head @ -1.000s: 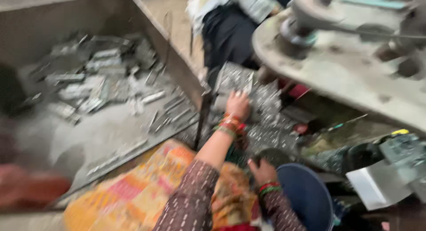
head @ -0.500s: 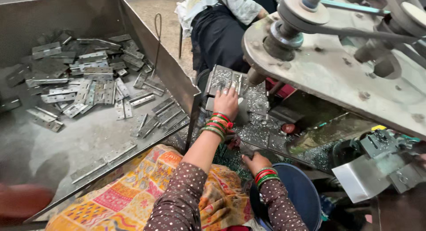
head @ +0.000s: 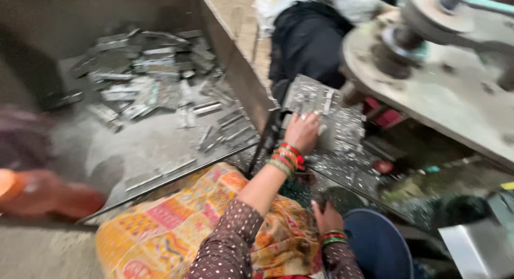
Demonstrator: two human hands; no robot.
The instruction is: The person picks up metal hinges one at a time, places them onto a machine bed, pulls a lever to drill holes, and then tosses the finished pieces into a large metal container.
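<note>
In the head view the left hand [head: 302,130] lies spread, fingers flat, on a heap of small flat metal pieces [head: 326,115] — the heap sits just right of the big grey metal tray [head: 235,65], below the round machine plate [head: 428,81]; the right hand [head: 327,217] is lower, near the heap's front edge and beside a blue tub [head: 375,244], curled narrow, though blur hides whether it holds anything. Inside the tray lie scattered grey metal strips [head: 150,75] — well apart from both hands.
</note>
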